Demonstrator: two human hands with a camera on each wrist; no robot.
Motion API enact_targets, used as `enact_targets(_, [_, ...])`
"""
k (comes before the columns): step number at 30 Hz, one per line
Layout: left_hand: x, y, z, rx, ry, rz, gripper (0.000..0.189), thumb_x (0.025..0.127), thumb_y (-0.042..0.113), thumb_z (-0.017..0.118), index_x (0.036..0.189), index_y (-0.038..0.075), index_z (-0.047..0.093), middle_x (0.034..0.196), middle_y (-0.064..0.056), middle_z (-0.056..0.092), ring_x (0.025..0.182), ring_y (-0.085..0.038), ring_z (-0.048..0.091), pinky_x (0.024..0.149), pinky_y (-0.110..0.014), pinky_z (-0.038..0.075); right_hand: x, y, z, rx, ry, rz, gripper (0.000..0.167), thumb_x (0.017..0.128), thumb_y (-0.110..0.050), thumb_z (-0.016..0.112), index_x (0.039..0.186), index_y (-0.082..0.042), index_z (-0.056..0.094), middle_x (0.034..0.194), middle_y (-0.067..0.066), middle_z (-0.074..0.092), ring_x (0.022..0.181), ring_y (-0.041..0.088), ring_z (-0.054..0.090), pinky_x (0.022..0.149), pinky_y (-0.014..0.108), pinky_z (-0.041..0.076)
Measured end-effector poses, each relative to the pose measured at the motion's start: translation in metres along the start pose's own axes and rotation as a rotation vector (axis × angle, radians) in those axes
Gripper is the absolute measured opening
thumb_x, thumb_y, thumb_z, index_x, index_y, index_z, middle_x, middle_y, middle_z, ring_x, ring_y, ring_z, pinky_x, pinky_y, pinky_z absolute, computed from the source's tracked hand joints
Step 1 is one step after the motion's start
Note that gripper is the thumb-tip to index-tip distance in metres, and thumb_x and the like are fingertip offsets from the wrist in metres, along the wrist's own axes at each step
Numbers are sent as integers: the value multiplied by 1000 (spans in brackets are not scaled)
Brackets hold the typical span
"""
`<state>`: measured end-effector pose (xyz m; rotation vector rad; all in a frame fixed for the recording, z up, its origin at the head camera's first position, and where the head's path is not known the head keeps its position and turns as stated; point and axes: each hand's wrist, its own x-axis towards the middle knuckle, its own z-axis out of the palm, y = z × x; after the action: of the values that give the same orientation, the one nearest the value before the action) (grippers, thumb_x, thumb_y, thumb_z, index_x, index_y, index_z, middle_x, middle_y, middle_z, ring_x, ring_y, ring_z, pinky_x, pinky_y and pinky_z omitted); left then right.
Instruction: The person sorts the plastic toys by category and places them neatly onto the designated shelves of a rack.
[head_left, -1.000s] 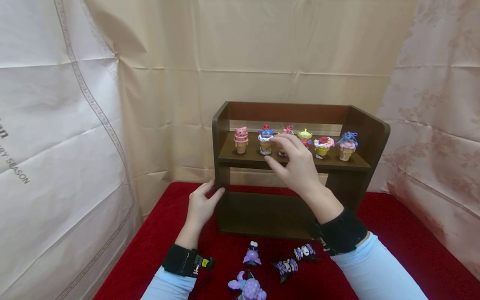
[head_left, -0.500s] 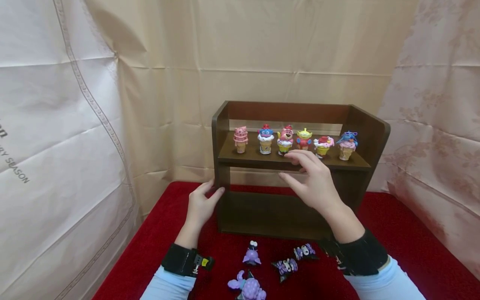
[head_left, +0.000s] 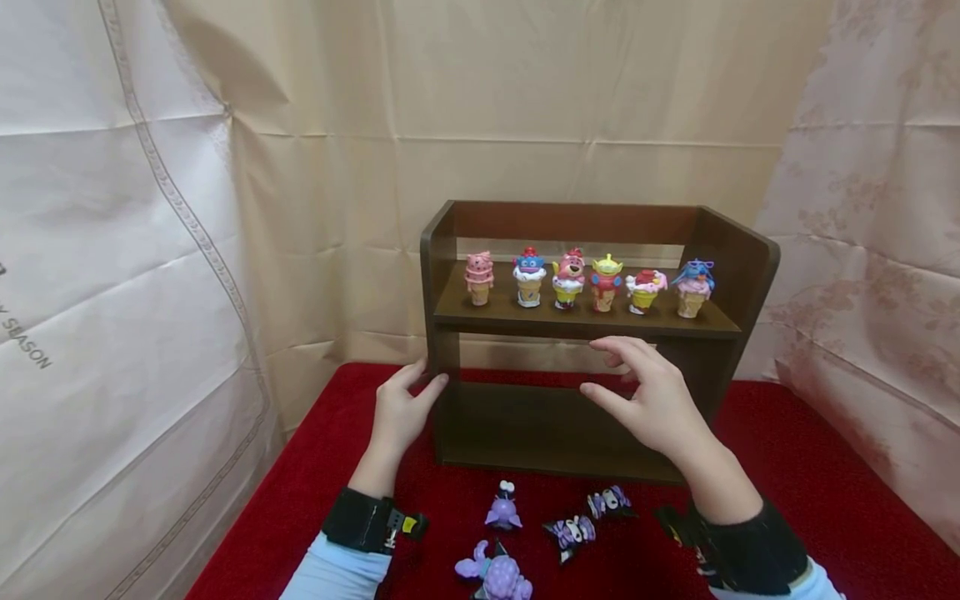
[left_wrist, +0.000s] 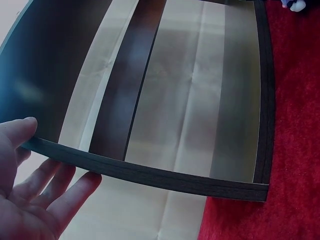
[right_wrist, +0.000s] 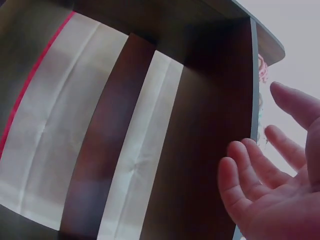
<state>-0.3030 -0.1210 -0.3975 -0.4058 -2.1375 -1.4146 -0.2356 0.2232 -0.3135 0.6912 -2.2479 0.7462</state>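
Six ice-cream-cone figurines stand upright in a row on the upper board of a brown two-tier shelf, spaced apart, probably so that each shows on its own: from the left, a pink one, a blue one with a red top, a pink bear, a green alien in red, a red-and-pink topped one on a yellow cone and a blue one with glasses. The left hand is at the shelf's left side panel, seemingly to steady it; the fingers are extended and spread, resting at the panel edge, with how hard they press impossible to tell. The right hand hangs in front of the shelf below the upper board, fingers loosely bent, thumb well apart, holding nothing. Nearer the person, four lilac-and-black figures lie loosely on a red cloth, well within reach of both hands. Only the head view gives the whole row; the left wrist view adds the fingertips along the panel's outer side, while the right wrist view shows the right hand's palm side and bent fingers, with just a sliver of pink figurine past the board. Beyond the shelf hangs a creased beige curtain.
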Motion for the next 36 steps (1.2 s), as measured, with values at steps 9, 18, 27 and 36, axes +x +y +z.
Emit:
enact_targets(9, [2,0,0,-11,-1,4,44,96,17,74,138,10,65,134,-10,66,121,-27,64,94,-47,56,-23,12,-7,16,-175,143,54,87,-26,84,134,-12,62,131,8,63,109,26,62,79,49,58])
enact_targets(18, [2,0,-1,-18,4,11,43,96,16,73,138,11,65,133,-10,66,121,-26,63,96,-48,55,-43,23,-19,18,-265,243,56,89,-34,81,136,-11,61,131,10,62,110,29,62,79,44,58])
enact_targets(27, [0,-2,-1,-14,0,-1,45,96,18,74,139,10,64,135,-10,65,122,-27,63,95,-46,55,-55,31,-23,21,-345,300,61,88,-41,80,138,-13,60,131,9,63,110,28,62,77,39,57])
enact_targets(36, [-1,-3,1,-21,-4,-8,43,96,17,73,138,11,66,132,-9,67,120,-26,64,95,-48,55,-63,38,-21,109,-506,326,68,87,-42,81,142,-10,56,140,15,58,111,32,63,70,35,55])
